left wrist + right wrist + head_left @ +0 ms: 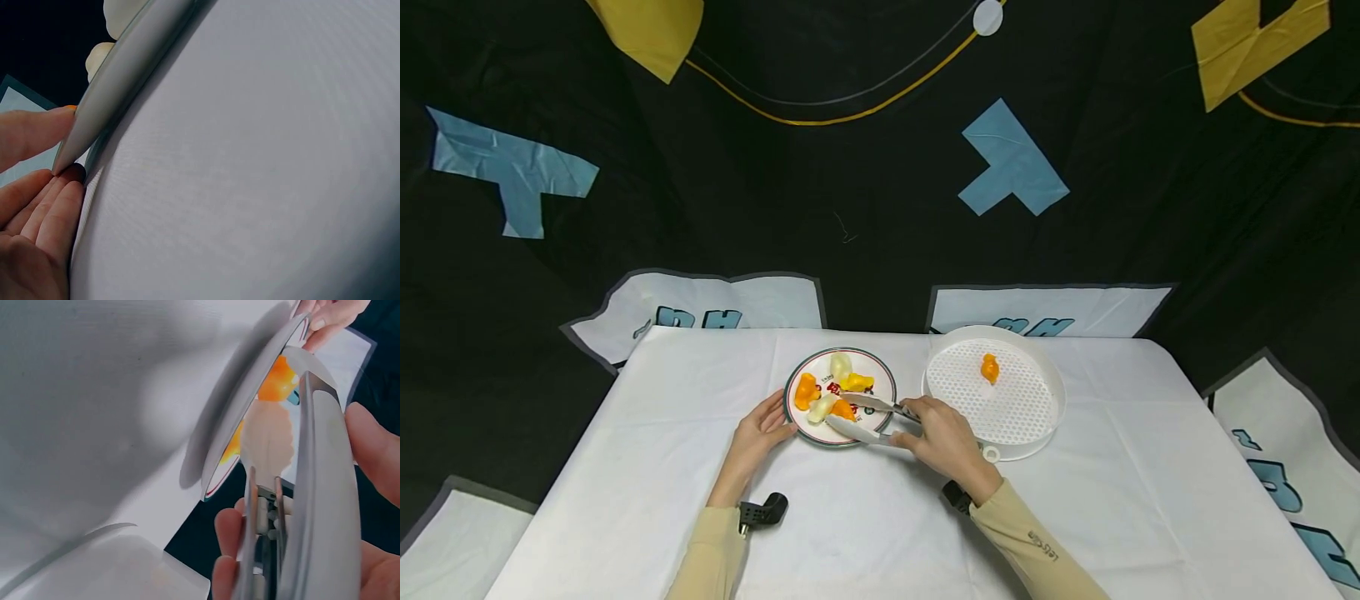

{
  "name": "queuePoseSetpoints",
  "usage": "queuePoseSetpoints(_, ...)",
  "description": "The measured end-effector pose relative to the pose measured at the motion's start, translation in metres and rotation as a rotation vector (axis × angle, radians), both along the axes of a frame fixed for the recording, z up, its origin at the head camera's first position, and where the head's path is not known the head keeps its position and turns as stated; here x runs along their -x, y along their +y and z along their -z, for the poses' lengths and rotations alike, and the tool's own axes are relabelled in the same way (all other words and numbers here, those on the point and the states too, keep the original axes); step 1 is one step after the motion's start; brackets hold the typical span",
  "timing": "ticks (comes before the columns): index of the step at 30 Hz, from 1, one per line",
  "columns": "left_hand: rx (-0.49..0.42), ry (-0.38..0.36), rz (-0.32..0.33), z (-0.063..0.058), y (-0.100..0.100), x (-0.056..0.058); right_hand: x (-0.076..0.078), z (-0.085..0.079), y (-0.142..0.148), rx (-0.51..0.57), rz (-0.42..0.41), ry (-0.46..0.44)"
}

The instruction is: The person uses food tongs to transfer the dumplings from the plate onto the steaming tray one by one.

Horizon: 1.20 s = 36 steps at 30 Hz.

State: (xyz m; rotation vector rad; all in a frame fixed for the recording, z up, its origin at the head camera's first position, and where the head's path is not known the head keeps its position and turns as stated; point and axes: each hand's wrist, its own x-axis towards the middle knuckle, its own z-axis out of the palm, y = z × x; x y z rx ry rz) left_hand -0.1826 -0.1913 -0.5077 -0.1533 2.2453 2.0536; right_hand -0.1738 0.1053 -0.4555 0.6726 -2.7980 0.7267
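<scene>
A white plate [808, 367] with a green and red rim carries several small pepper-like pieces. Among them are an orange piece [807, 392], a yellow piece [857, 382] and a pale piece [841, 365]. My left hand [756, 437] pinches the plate's left edge, thumb at the upper side and fingers below in the left wrist view. Tongs [328, 481] are gripped in my right hand [947, 442], their two arms spread over the plate. One tip lies near the lower orange piece [843, 410]; whether it touches anything I cannot tell.
Right of the plate stands a round white perforated tray [992, 417] with a single orange piece [990, 368] on it. A small ring [991, 454] shows at its front edge. White cloth [850, 533] covers the table; a dark curtain [760, 200] hangs behind.
</scene>
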Motion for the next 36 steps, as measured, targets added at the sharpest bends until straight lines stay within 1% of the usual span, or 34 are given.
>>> queuePoseSetpoints(4, 0.002, 0.009, 0.000, 0.000, 0.000, -0.001, 0.000, 0.001, 0.001, 0.012, 0.000, 0.023)
queuePoseSetpoints(9, 0.011, 0.070, -0.012, 0.000, 0.001, -0.002, 0.000, 0.000, 0.004, 0.044, 0.010, 0.049)
queuePoseSetpoints(11, 0.011, 0.083, -0.011, 0.001, 0.001, -0.002, 0.001, -0.001, 0.006, 0.053, 0.012, 0.058)
queuePoseSetpoints(13, 0.006, 0.069, -0.011, 0.001, 0.001, -0.001, 0.001, -0.003, 0.008, 0.059, 0.011, 0.068)
queuePoseSetpoints(17, -0.002, 0.012, -0.002, 0.003, -0.001, 0.001, 0.002, -0.008, 0.012, 0.071, -0.003, 0.096)
queuePoseSetpoints(19, -0.003, -0.005, 0.000, 0.003, -0.001, 0.001, 0.002, -0.011, 0.014, 0.083, -0.013, 0.112)
queuePoseSetpoints(23, -0.004, -0.003, 0.008, 0.001, -0.001, 0.000, 0.003, -0.018, 0.019, 0.107, -0.024, 0.133)
queuePoseSetpoints(27, -0.006, -0.001, 0.012, 0.001, -0.001, 0.000, 0.005, -0.022, 0.026, 0.123, -0.018, 0.149)
queuePoseSetpoints(32, -0.002, -0.003, 0.016, 0.002, -0.001, 0.000, 0.007, -0.028, 0.040, 0.113, 0.013, 0.152)
queuePoseSetpoints(36, 0.001, -0.009, 0.010, 0.002, -0.001, 0.000, 0.007, -0.032, 0.056, 0.097, 0.050, 0.142)
